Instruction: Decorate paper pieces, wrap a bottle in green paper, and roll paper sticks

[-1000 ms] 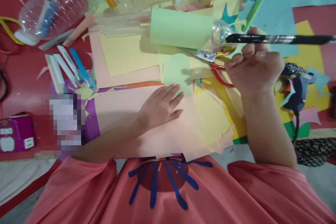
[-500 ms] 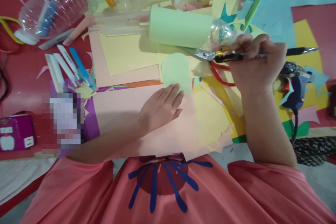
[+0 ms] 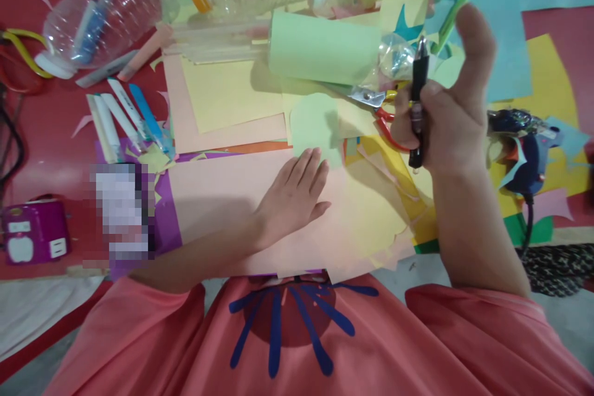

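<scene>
My left hand [image 3: 293, 197] lies flat, fingers stretched out, on a pale pink sheet of paper [image 3: 218, 189] in front of me. My right hand [image 3: 445, 117] is raised above the paper pile and grips a black pen [image 3: 417, 99] that stands nearly upright, thumb pointing up. Red-handled scissors [image 3: 383, 114] lie just left of that hand, partly under it. A bottle wrapped in light green paper [image 3: 325, 46] lies on its side behind them. A light green cut-out shape [image 3: 313, 120] rests just beyond my left fingertips.
Clear plastic bottles [image 3: 106, 12] lie at the back left, with several markers [image 3: 123, 114] beside them. A purple power strip [image 3: 32, 238] sits at the left edge. A blue glue gun [image 3: 529, 148] lies at the right among coloured paper scraps.
My right hand has turned the pen from lying level, pointing right, to nearly upright, and moved slightly left. My left hand stays flat on the pink sheet.
</scene>
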`<state>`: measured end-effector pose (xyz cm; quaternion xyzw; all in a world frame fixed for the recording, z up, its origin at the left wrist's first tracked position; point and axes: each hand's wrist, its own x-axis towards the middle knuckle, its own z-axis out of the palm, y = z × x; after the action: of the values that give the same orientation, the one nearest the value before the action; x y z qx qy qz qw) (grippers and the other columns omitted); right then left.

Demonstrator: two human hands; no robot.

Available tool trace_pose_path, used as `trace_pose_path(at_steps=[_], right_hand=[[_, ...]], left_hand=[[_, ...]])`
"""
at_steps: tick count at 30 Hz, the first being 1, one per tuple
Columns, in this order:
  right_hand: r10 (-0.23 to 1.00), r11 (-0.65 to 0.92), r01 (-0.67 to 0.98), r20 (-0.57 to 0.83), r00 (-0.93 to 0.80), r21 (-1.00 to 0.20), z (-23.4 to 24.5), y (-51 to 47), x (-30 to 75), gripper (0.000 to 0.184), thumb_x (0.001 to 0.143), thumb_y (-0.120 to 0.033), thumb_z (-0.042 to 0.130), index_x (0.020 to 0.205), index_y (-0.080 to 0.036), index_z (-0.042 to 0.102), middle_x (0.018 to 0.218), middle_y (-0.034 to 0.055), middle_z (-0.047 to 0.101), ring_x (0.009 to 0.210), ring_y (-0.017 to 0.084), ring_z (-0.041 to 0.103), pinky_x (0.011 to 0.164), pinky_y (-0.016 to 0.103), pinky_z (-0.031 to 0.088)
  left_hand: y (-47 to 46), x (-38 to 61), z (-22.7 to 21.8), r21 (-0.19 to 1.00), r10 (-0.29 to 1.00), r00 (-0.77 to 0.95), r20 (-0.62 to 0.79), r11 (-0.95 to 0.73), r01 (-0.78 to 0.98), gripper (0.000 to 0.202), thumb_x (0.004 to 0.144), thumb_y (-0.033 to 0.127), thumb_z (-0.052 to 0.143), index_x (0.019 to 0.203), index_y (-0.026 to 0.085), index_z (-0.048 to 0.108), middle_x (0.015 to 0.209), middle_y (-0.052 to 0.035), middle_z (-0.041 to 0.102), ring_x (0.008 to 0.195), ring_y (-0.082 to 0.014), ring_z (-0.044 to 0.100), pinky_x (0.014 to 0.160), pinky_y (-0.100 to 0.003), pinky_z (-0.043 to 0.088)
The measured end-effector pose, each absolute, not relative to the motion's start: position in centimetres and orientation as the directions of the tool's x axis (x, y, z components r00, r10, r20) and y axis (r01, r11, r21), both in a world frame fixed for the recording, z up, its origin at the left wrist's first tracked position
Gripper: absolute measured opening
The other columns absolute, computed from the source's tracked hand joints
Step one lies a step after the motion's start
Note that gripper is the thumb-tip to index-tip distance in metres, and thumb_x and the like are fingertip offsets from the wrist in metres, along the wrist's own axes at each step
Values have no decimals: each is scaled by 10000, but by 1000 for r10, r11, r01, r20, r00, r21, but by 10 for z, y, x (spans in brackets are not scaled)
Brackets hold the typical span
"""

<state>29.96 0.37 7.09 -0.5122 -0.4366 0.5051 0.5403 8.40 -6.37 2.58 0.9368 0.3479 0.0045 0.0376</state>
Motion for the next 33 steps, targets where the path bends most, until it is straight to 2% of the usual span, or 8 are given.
trace_pose_path(at_steps=[4,8,11,13,16,18,27,33], right_hand=[[994,67,-172,50,101,-983,75,7,303,222,655,-380,690,791,-303,533,642,-92,605,350,73,456,300,212,256],[995,-85,-183,-94,43,-979,79,9,303,223,582,-315,695,758,-282,562,616,-81,686,455,128,613,368,220,416],[996,-57,-144,-47,-73,-988,75,5,288,225,719,-380,700,648,-247,533,544,-39,689,458,171,647,415,277,497],[983,-74,-106,-55,-173,-992,69,4,274,314,808,-531,634,707,-237,590,608,-3,714,533,176,681,483,297,539],[955,-192,-138,-152,-256,-972,55,7,252,491,750,-711,592,922,-252,617,721,-3,714,596,177,682,520,318,553],[950,-233,-184,-183,-253,-955,45,8,240,545,712,-752,589,934,-254,589,718,-16,681,618,170,663,546,317,553],[971,-210,-242,-173,-165,-947,22,3,227,579,716,-760,569,985,-247,575,768,4,630,766,173,669,742,336,582],[969,-170,-196,-128,-210,-966,21,3,228,525,772,-735,524,961,-247,575,795,-3,610,727,142,632,685,300,564]], left_hand=[[-63,84,25,82,655,756,-14,-753,653,610,968,398,418,1422,-8,382,1489,-267,397,1390,-357,404,1109,-468,387],[-64,85,26,106,665,746,-45,-739,665,621,965,393,425,1443,1,362,1511,-256,366,1402,-346,388,1132,-461,361],[-65,85,26,107,669,742,-37,-736,669,624,960,396,435,1440,2,369,1507,-253,377,1403,-341,386,1137,-457,352],[-66,84,26,102,668,744,-15,-739,666,615,961,391,431,1429,-4,383,1484,-260,409,1385,-345,409,1125,-457,360],[-66,84,24,96,666,746,19,-744,661,599,965,386,418,1417,-7,396,1433,-269,470,1337,-354,463,1097,-463,378],[-66,84,23,93,663,748,37,-747,658,594,970,386,403,1415,-8,396,1407,-274,495,1323,-353,477,1084,-462,386],[-67,83,23,87,670,739,65,-742,665,551,978,391,373,1361,3,458,1393,-254,512,1318,-340,482,1080,-439,383],[-66,82,22,98,670,740,63,-742,663,572,975,397,388,1378,-6,435,1398,-256,507,1299,-339,493,1071,-436,382]])
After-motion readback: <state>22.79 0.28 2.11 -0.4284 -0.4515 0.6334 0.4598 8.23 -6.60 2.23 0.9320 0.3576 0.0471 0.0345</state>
